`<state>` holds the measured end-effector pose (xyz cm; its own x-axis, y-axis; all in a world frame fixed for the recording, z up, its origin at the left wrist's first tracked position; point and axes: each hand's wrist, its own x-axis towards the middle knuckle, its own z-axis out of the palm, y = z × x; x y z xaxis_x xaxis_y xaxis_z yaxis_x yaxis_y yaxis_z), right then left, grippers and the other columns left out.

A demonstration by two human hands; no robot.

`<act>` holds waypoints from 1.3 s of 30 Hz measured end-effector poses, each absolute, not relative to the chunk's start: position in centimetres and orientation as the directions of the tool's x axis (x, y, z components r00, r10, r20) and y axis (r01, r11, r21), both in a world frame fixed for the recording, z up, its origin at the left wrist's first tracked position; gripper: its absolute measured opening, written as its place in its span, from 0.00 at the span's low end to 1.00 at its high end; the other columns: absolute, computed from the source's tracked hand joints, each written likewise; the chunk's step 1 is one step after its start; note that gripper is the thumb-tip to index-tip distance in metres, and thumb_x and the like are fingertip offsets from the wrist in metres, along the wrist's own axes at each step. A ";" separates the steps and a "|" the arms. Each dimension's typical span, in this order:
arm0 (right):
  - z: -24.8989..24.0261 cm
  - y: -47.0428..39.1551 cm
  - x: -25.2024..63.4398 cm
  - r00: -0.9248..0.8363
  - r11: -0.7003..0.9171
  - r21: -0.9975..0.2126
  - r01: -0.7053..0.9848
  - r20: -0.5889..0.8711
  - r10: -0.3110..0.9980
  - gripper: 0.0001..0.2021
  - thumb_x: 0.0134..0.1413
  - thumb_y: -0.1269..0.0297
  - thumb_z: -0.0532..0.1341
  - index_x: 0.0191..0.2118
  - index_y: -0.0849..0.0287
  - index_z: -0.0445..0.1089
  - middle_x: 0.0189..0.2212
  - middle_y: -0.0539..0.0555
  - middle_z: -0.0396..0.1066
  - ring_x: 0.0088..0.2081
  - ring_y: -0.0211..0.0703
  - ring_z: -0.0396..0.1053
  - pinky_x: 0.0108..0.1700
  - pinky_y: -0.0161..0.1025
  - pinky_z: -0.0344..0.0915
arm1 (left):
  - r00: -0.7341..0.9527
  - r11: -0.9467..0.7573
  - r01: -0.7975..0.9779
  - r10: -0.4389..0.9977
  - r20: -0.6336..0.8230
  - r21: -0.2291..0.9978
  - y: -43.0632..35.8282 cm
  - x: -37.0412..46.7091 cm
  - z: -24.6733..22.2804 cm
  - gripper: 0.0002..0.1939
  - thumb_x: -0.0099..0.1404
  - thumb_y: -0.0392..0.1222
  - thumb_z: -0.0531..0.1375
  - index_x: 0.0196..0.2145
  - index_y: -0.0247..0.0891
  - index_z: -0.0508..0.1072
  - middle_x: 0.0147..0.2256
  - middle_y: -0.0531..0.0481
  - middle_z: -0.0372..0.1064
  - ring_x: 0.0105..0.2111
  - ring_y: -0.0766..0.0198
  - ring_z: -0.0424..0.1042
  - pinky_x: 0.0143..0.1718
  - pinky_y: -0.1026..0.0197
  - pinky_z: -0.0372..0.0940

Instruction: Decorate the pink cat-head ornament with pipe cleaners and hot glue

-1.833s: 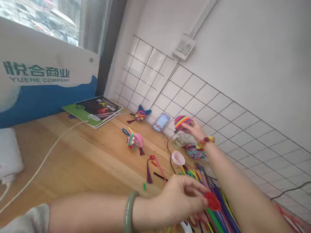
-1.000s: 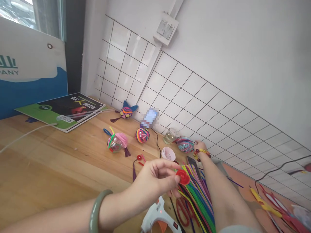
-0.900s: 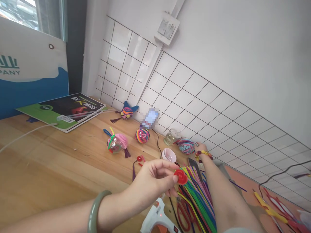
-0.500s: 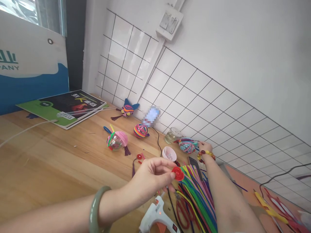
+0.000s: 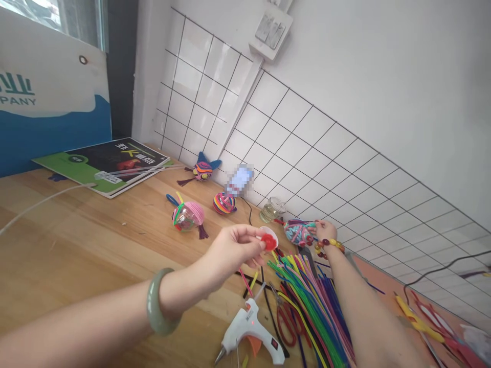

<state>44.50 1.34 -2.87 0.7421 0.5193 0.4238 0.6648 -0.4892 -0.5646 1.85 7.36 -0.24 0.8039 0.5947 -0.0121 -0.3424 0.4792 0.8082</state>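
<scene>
Between thumb and fingers, my left hand [image 5: 238, 245] pinches a red fuzzy coil [image 5: 269, 242], which looks like wound pipe cleaner. Behind the coil shows part of a small white bowl [image 5: 271, 232]. At the foot of the wall, my right hand [image 5: 325, 231] is closed at the right end of a blue, pink and red wrapped ball ornament [image 5: 299, 232]. Below both hands lie a bundle of coloured pipe cleaners [image 5: 310, 301], red-handled scissors [image 5: 286, 317] and a white glue gun [image 5: 249, 332] with a lit red light.
A pink-and-clear ball ornament [image 5: 187, 215], a striped ball [image 5: 224, 203], a blue-eared ball [image 5: 202, 167] and a glass jar [image 5: 272, 209] stand along the back. A magazine [image 5: 111, 163] lies left. A wire grid [image 5: 312, 138] leans on the wall.
My left hand has moved up with the red coil, now in front of the white bowl. The wrapped ornament in my right hand has turned, showing red and pink parts.
</scene>
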 end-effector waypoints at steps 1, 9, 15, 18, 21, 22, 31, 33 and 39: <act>-2.3 1.1 44.3 0.755 -0.480 -0.591 0.648 0.414 0.509 0.16 0.62 0.59 0.59 0.53 0.59 0.66 0.51 0.57 0.68 0.46 0.46 0.70 0.46 0.49 0.70 | 0.791 0.460 -0.363 0.611 0.007 0.810 7.8 1.5 0.1 0.13 0.53 0.37 0.67 0.37 0.31 0.75 0.28 0.48 0.76 0.21 0.71 0.72 0.24 0.69 0.64; 6.0 -2.1 40.3 0.778 -0.269 -0.765 0.586 0.438 0.450 0.16 0.62 0.59 0.59 0.52 0.60 0.66 0.49 0.57 0.69 0.44 0.45 0.71 0.45 0.48 0.70 | 0.759 0.277 -0.359 0.643 0.106 0.891 9.2 -0.2 2.1 0.12 0.56 0.39 0.65 0.38 0.33 0.74 0.30 0.48 0.76 0.23 0.72 0.72 0.25 0.70 0.64; 10.3 -5.6 33.0 0.708 0.118 -0.852 0.511 0.495 0.503 0.11 0.58 0.59 0.62 0.42 0.60 0.67 0.30 0.47 0.67 0.29 0.33 0.67 0.30 0.32 0.66 | 0.668 -0.414 0.224 0.724 0.170 0.883 13.0 -1.0 0.0 0.12 0.58 0.38 0.57 0.39 0.36 0.75 0.34 0.49 0.78 0.28 0.63 0.76 0.27 0.65 0.65; 10.8 -7.5 28.4 0.655 0.243 -0.880 0.408 0.467 0.594 0.14 0.48 0.58 0.68 0.36 0.57 0.66 0.24 0.43 0.62 0.23 0.30 0.61 0.24 0.28 0.60 | 0.621 -0.474 0.372 0.766 0.165 0.798 14.8 -3.0 -1.7 0.13 0.53 0.35 0.57 0.35 0.35 0.77 0.31 0.48 0.77 0.33 0.58 0.76 0.32 0.64 0.65; 10.3 -9.2 24.2 0.599 0.291 -0.909 0.300 0.417 0.683 0.15 0.45 0.56 0.69 0.34 0.55 0.65 0.21 0.42 0.59 0.21 0.32 0.58 0.21 0.29 0.57 | 0.637 -0.480 0.477 0.766 0.087 0.737 15.0 -5.9 -3.8 0.12 0.52 0.35 0.56 0.32 0.38 0.78 0.25 0.51 0.76 0.27 0.59 0.75 0.29 0.64 0.62; 10.0 -9.6 22.9 0.580 0.297 -0.918 0.262 0.396 0.712 0.14 0.46 0.56 0.69 0.34 0.54 0.66 0.20 0.42 0.58 0.20 0.32 0.58 0.21 0.30 0.57 | 0.637 -0.470 0.517 0.769 0.044 0.716 14.9 -7.0 -4.6 0.12 0.51 0.35 0.56 0.31 0.38 0.78 0.22 0.52 0.74 0.24 0.59 0.74 0.27 0.64 0.61; 6.9 -10.6 14.7 0.414 0.325 -0.946 -0.003 0.295 0.861 0.13 0.44 0.60 0.69 0.26 0.55 0.63 0.17 0.41 0.51 0.18 0.32 0.51 0.20 0.31 0.52 | 0.479 -0.408 0.721 0.878 0.023 0.559 11.9 -11.7 -6.6 0.15 0.57 0.48 0.58 0.36 0.36 0.78 0.36 0.39 0.76 0.40 0.47 0.73 0.39 0.56 0.63; 5.9 -10.1 13.5 0.391 0.333 -0.942 -0.035 0.294 0.872 0.13 0.46 0.59 0.68 0.26 0.55 0.63 0.17 0.42 0.51 0.19 0.32 0.51 0.21 0.31 0.52 | 0.461 -0.428 0.691 0.882 0.101 0.582 9.8 -11.2 -5.5 0.22 0.61 0.54 0.56 0.45 0.37 0.75 0.42 0.38 0.74 0.44 0.47 0.71 0.44 0.54 0.62; 3.0 -8.4 11.4 0.346 0.374 -0.923 -0.088 0.324 0.881 0.11 0.46 0.58 0.68 0.27 0.54 0.64 0.16 0.43 0.57 0.20 0.35 0.55 0.24 0.33 0.55 | 0.864 0.020 -0.143 0.491 0.115 0.990 2.5 -6.7 -3.0 0.46 0.61 0.63 0.56 0.67 0.36 0.46 0.52 0.36 0.67 0.51 0.52 0.69 0.47 0.53 0.66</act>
